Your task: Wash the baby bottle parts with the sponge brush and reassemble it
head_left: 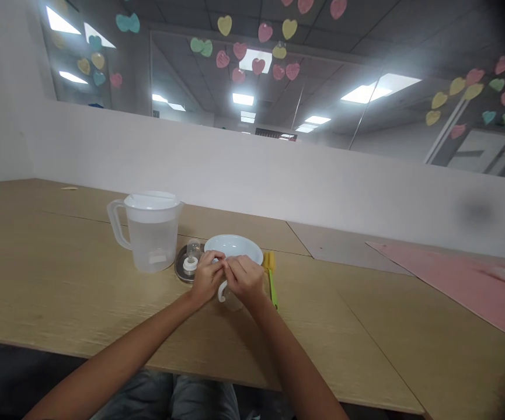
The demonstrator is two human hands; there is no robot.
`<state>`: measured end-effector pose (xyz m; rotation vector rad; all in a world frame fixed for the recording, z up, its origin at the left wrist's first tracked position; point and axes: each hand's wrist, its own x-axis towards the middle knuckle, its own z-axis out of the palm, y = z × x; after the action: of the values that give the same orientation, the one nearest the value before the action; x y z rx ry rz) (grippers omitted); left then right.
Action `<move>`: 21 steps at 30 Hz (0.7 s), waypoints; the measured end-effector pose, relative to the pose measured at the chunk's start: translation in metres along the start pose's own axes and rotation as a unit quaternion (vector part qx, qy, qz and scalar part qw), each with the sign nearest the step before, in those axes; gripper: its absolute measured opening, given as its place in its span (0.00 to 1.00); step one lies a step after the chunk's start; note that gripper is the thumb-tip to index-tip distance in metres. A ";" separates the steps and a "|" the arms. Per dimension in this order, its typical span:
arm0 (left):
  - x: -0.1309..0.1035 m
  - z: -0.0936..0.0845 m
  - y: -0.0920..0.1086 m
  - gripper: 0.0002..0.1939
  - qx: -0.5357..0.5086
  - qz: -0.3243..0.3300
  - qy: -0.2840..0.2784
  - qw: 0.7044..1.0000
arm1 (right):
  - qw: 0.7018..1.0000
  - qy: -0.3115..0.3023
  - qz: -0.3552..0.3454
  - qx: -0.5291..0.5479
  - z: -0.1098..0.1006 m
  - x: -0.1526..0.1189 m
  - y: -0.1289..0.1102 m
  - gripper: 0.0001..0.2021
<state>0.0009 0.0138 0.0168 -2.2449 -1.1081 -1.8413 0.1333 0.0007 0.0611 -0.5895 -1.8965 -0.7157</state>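
My left hand [208, 275] and my right hand [246, 277] meet at the fingertips in front of a white bowl [233, 240]. The fingers of both are closed in a pinch; whatever is between them is too small or hidden to make out. Under my right hand stands a clear container, partly covered, with a curved white handle [222, 291]. To the left of my left hand, a round metal tray [181, 273] carries a white bottle collar with a teat [190, 265] and a clear dome cap [194, 247]. Right of the bowl lies a brush with a yellow sponge head [270, 260] and green handle [273, 290].
A translucent lidded pitcher [153, 236] with liquid in it stands left of the tray. On the right, a pink sheet [462, 280] covers part of the wooden table [81, 280]. A white wall and a window with heart-shaped notes rise behind.
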 end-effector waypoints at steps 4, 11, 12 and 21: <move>-0.001 0.004 -0.013 0.14 0.008 0.008 -0.026 1.000 | 0.999 -0.033 0.002 0.023 -0.004 0.002 0.002 0.10; -0.001 0.005 -0.024 0.13 0.039 -0.008 -0.049 0.998 | 1.000 0.001 -0.024 0.020 -0.001 -0.003 0.000 0.10; -0.001 0.004 -0.022 0.13 0.034 -0.011 -0.044 0.998 | 1.000 -0.003 -0.020 0.018 0.000 -0.003 0.000 0.10; 0.001 0.001 -0.012 0.15 -0.008 -0.033 -0.026 0.999 | 0.997 -0.032 0.021 0.062 0.003 -0.001 0.002 0.08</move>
<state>-0.0049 0.0238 0.0127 -2.3051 -1.1932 -1.8308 0.1330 0.0048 0.0599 -0.5783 -1.9662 -0.5525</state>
